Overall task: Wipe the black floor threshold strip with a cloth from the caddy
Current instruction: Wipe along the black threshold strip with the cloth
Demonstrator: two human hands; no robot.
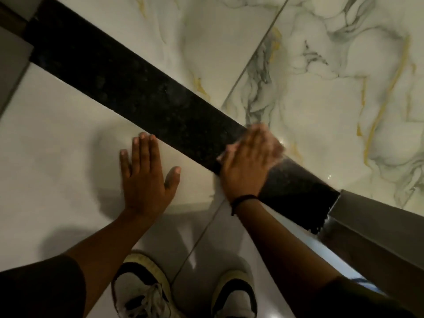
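Note:
A black speckled threshold strip [137, 88] runs diagonally across the floor from the upper left to the lower right. My right hand [246, 166] lies on the strip, pressing a pale cloth [274, 145] flat against it; the cloth shows blurred at the fingertips and beside the thumb. A dark band circles that wrist. My left hand [146, 177] rests flat on the plain white tile just in front of the strip, fingers spread and holding nothing. The caddy is out of view.
Veined marble tiles [332, 88] with gold and grey lines lie beyond the strip. A grey door frame post [367, 228] meets the strip's lower right end, another [11, 65] stands at the upper left. My two white and black shoes [142, 290] stand below.

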